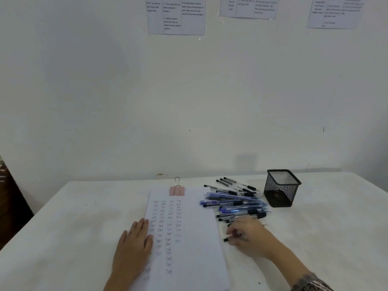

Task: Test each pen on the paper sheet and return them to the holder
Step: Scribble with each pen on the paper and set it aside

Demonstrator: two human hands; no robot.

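Pen pinched by fingers of the right hand beside the paper sheet; left hand presses it, fingers straight and together.

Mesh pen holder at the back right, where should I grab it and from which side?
Pinch the mesh pen holder by the right wall of its open top rim, coming down from above on that side. It stands upright with flat square walls, and the pen pile lies close on its left.
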